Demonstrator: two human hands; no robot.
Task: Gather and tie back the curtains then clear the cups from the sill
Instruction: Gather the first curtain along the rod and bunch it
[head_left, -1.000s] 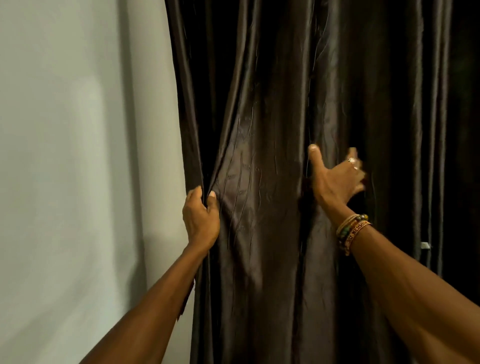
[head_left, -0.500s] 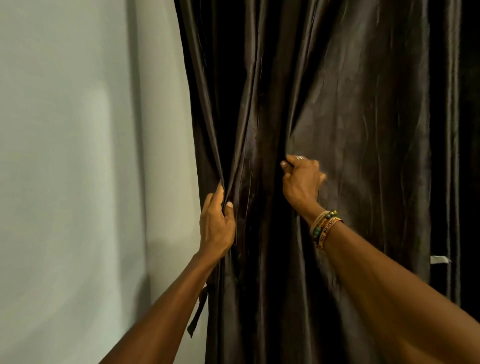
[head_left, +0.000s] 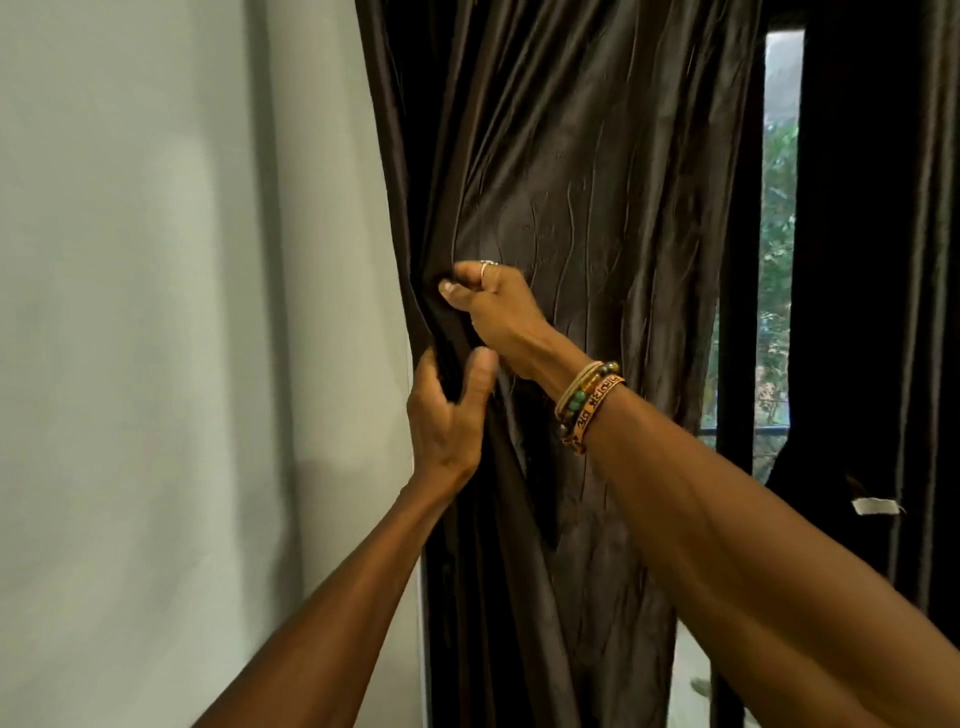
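A dark brown crinkled curtain (head_left: 561, 208) hangs beside the pale wall, bunched toward its left edge. My right hand (head_left: 493, 306), with a ring and beaded bracelets at the wrist, grips a bundle of folds near that edge. Just below, my left hand (head_left: 447, 415) wraps its fingers and thumb around the same gathered folds. A second dark curtain panel (head_left: 872, 260) hangs at the right. No cups or sill show clearly.
A pale grey-green wall (head_left: 182, 312) fills the left half. Between the two panels a narrow strip of window (head_left: 776, 234) shows green foliage and a railing. A small white tag (head_left: 875, 505) sticks out from the right panel.
My right hand has pulled the curtain folds left until it sits just above my left hand. The panel has bunched up, uncovering a strip of window on the right.
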